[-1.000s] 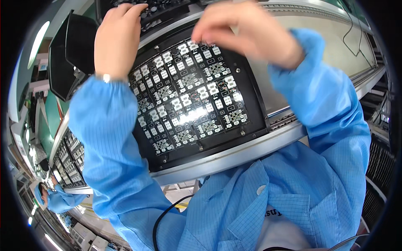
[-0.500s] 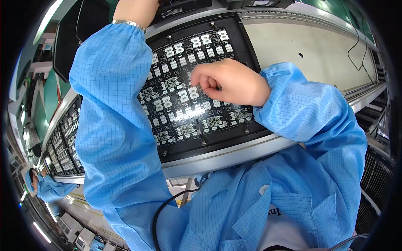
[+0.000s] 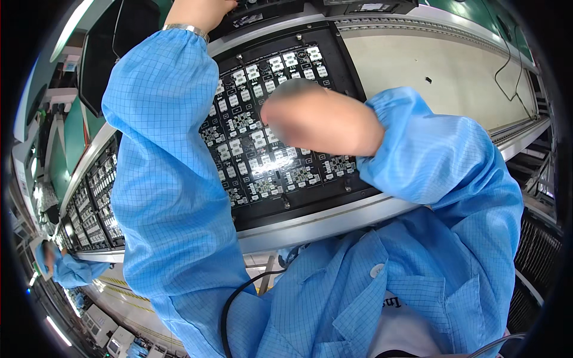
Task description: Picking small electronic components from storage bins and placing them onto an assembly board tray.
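Note:
A black circuit board panel (image 3: 292, 176) with rows of white and small pale components lies in a black carrier frame (image 3: 348, 62) in front of me. Over the middle of the panel hovers my right hand (image 3: 328, 119), its fingers smeared by motion, so whether it holds a part cannot be seen. My left hand (image 3: 200, 13), with a metal band at the wrist, reaches to the top edge of the picture beside a black bin (image 3: 256, 13). Its fingers are mostly cut off there.
A metal rail (image 3: 322, 219) runs along the near side. Right of the carrier is a pale line surface (image 3: 394, 65) with a small black piece (image 3: 428, 80). Another black box (image 3: 370, 7) stands behind. More board panels (image 3: 98, 200) and a co-worker in blue (image 3: 77, 269) are at left.
My right hand has shifted slightly left over the panel and its fingers have blurred. The left hand has moved slightly right at the top edge. The panel shows nearly the same position.

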Tool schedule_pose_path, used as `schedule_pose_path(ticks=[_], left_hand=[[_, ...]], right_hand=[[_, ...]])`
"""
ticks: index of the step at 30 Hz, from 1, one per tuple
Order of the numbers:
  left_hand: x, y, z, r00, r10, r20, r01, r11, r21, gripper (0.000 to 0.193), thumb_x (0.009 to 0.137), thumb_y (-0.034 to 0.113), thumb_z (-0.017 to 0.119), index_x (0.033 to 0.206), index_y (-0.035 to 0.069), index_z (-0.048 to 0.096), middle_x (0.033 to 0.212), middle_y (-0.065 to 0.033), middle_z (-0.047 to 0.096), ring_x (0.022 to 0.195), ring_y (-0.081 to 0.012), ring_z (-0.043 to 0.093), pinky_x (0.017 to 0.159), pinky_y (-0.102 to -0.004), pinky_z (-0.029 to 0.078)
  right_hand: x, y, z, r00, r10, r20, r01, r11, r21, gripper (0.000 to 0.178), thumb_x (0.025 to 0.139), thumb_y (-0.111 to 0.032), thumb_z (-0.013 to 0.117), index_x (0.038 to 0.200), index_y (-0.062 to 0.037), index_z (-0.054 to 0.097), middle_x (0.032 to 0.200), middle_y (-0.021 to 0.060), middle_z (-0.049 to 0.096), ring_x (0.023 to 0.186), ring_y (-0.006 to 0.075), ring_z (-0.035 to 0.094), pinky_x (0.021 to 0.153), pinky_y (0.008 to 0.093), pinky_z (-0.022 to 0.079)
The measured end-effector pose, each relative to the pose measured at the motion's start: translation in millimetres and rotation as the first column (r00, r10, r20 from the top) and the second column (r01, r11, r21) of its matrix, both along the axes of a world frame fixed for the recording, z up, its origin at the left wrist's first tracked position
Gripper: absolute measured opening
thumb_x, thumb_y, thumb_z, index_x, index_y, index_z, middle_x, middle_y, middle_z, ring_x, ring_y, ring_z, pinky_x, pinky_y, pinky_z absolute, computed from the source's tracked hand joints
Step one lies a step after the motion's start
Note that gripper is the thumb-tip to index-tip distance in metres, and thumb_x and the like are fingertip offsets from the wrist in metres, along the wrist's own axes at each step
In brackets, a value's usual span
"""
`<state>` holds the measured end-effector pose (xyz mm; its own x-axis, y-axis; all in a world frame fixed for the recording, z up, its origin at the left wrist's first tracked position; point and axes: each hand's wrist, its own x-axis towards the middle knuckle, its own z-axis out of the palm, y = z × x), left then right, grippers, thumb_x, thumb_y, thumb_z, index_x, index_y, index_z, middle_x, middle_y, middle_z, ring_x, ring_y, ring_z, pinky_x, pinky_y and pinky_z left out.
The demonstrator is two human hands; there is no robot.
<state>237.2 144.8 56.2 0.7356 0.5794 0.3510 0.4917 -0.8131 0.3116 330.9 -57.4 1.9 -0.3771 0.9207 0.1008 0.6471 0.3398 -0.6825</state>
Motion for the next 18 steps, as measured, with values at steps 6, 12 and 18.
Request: schedule_pose_path(ticks=[6, 12, 18], left_hand=[[1.4, 5.7, -9.7, 0.994, -0.070, -0.084, 0.083, 0.984, 0.156, 0.018, 0.063, 0.003, 0.076, 0.080, 0.002, 0.071, 0.072, -0.0167, 0.065, 0.071, -0.0316, 0.065, 0.067, -0.0358, 0.051], [-1.8, 0.4, 3.9, 1.000, 0.012, -0.026, -0.012, 1.000, 0.022, 0.018, 0.065, 0.008, 0.079, 0.078, 0.001, 0.070, 0.070, -0.0157, 0.066, 0.067, -0.0275, 0.066, 0.063, -0.0338, 0.051], [-10.1, -39.7, 33.9, 0.974, 0.046, 0.220, 0.050, 0.910, -0.411, 0.011, 0.079, 0.006, 0.067, 0.085, -0.003, 0.070, 0.076, -0.0139, 0.068, 0.065, -0.0241, 0.064, 0.063, -0.0317, 0.052]], right_hand=[[59.0, 30.6, 35.3, 0.928, -0.212, -0.306, 0.272, 0.947, 0.171, 0.020, 0.082, -0.002, 0.063, 0.102, -0.0040, 0.060, 0.076, 0.0051, 0.061, 0.068, 0.0108, 0.059, 0.059, 0.0230, 0.049], [147.3, 72.3, 72.5, 0.748, -0.439, -0.498, 0.566, 0.814, 0.133, 0.013, 0.085, -0.005, 0.056, 0.097, -0.0002, 0.059, 0.075, 0.0037, 0.062, 0.067, 0.0087, 0.058, 0.061, 0.0214, 0.048], [219.9, 113.3, 9.6, 0.870, -0.388, 0.305, 0.325, 0.915, 0.238, 0.028, 0.084, -0.018, 0.062, 0.106, -0.0008, 0.064, 0.091, 0.0143, 0.069, 0.082, 0.0246, 0.066, 0.074, 0.0352, 0.051]])
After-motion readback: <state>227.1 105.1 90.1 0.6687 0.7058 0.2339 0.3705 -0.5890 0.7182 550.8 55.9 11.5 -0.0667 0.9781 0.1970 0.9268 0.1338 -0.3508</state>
